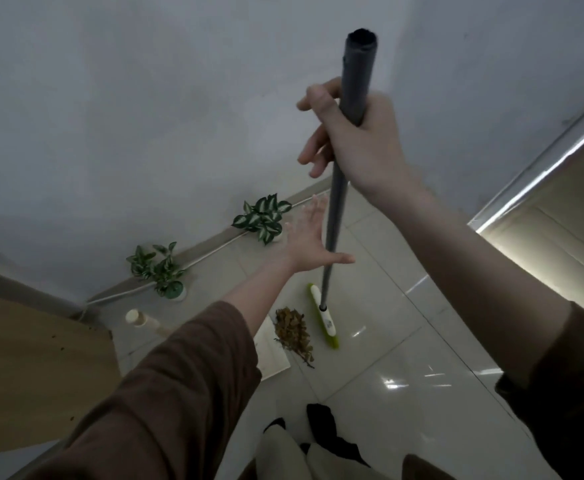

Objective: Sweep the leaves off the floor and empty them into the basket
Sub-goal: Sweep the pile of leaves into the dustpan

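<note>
1. The leaves (294,332) lie in one dry brown heap on the tiled floor (404,341). They are just beside the green-and-white broom head (323,315), on its left, and well below both my hands.
2. The white part of the broom head carries a small dark mark, too small for me to read.
3. The grey handle (339,188) rises from the head to my right hand (349,133), which is wrapped round it near its open top end.
4. My left hand (309,240) is spread, fingers straight, lower down by the handle. The handle crosses in front of my thumb, and I cannot tell whether they touch.
5. A pale flat sheet (271,355) lies just left of the heap, partly hidden by my left sleeve (179,393).
6. Along the wall stand a far plant (264,216) and a near plant (159,268). A pale capped jar (134,317) sits blurred near the corner.
</note>
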